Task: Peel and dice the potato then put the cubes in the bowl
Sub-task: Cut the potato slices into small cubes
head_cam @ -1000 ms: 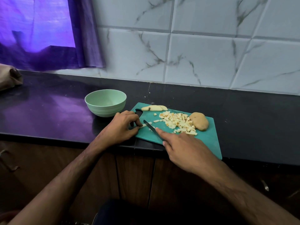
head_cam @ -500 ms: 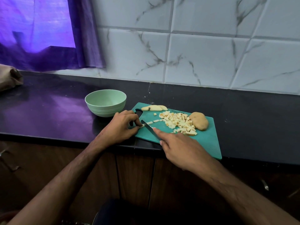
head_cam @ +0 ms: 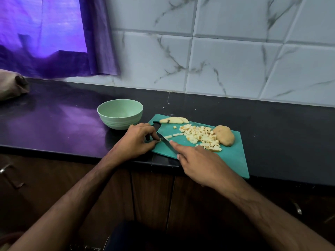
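Potato strip (head_cam: 159,140) pinched by left hand (head_cam: 135,142); right hand (head_cam: 197,163) grips knife (head_cam: 167,143).

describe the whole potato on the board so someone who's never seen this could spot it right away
On the dark counter lies a green cutting board. At its far right end, beside the pile of cubes, sits the potato. It is the only big, rounded, tan, uncut lump there; the rest are pale small cubes or thin slices.

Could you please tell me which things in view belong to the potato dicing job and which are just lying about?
In use: knife, potato cubes, potato strip, cutting board, green bowl, unpeeled potato, potato slices.

Lying about: brown bag, purple curtain.
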The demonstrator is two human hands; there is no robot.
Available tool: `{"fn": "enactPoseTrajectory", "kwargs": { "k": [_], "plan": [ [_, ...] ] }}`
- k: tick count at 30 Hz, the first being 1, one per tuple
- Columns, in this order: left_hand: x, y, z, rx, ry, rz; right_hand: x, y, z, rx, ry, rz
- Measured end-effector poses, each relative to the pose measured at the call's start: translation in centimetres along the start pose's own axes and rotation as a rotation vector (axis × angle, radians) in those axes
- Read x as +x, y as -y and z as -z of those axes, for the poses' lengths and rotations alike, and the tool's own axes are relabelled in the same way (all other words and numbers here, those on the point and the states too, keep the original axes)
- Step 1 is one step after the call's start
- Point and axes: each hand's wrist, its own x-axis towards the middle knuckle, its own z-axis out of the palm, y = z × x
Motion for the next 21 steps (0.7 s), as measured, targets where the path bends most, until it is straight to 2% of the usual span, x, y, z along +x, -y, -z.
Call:
{"fn": "enactPoseTrajectory", "kwargs": {
  "k": [13,21],
  "plan": [
    [-0.1,-0.3,0.3,-0.047,-0.024,-0.002,0.3,0.3,-0.3,0.001,-0.006,0.022],
    [-0.2,-0.3,0.2,-0.070,-0.026,0.058,-0.9,-0.2,0.6,0.000,-0.020,0.042]
  ]
}}
